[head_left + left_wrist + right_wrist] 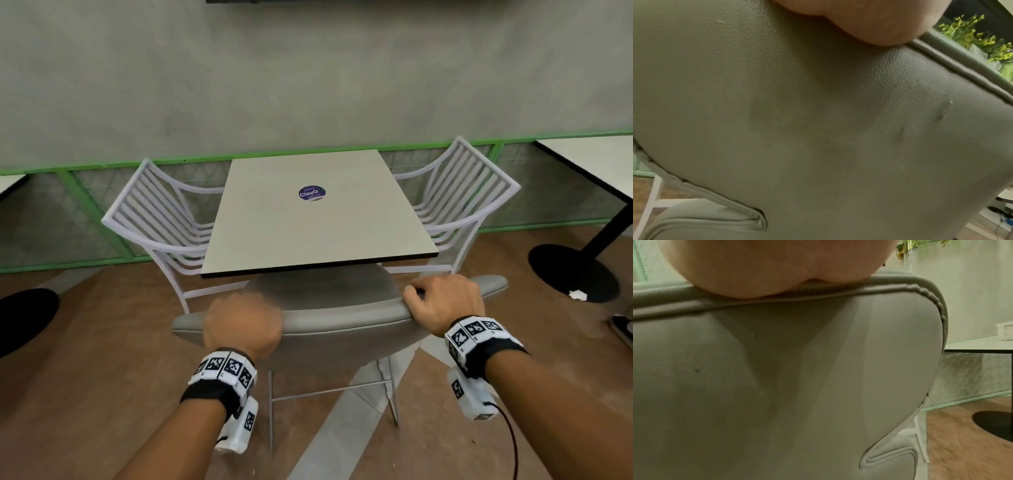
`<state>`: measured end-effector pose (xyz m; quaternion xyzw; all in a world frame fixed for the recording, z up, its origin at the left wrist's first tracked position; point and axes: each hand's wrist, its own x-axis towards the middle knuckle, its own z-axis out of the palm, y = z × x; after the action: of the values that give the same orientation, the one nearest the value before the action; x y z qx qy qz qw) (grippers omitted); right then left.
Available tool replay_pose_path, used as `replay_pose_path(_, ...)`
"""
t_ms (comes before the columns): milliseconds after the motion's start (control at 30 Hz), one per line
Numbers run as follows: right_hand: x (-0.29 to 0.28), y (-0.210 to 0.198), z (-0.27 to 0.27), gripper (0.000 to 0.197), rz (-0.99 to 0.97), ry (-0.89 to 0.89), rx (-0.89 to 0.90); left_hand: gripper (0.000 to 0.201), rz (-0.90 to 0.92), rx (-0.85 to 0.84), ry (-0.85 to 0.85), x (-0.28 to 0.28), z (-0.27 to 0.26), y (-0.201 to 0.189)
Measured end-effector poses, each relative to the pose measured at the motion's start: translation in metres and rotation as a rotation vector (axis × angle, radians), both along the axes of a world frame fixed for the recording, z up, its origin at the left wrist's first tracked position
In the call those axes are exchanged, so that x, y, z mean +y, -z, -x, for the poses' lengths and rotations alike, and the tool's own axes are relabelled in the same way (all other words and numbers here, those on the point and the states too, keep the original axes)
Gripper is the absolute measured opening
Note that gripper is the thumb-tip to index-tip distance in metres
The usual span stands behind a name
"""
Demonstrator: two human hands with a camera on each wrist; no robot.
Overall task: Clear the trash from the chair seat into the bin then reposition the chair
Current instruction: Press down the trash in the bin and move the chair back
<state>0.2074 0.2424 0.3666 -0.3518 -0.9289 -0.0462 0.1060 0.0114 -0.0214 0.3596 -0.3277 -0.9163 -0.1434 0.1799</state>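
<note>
A grey padded chair [342,318] stands in front of me, its seat tucked under the near edge of a square table [318,219]. My left hand [243,325] grips the top rim of the backrest on the left; it looks blurred. My right hand [442,301] grips the rim on the right, fingers curled over the top. In the left wrist view the palm [869,19] presses on the grey backrest [818,129]. The right wrist view shows the heel of the hand [766,267] on the piped rim [818,296]. The seat is mostly hidden by the table; no trash or bin shows.
Two white slatted chairs [164,219] [462,195] flank the table. A purple round sticker [311,193] lies on the tabletop. Black round table bases [575,274] [24,315] sit on the brown floor at right and left; a small white scrap [578,294] lies on the right one.
</note>
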Motion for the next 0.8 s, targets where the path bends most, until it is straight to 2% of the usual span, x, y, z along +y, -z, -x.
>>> replay_pose_path(400, 0.028, -0.002, 0.036, 0.044, 0.020, -0.038, 0.003, 0.034, 0.036, -0.013, -0.041, 0.025, 0.035, -0.002)
replay_pose_path(800, 0.037, -0.001, 0.039, 0.044, 0.033, -0.066, 0.015, 0.031, 0.062, -0.024, -0.060, 0.033, 0.035, 0.002)
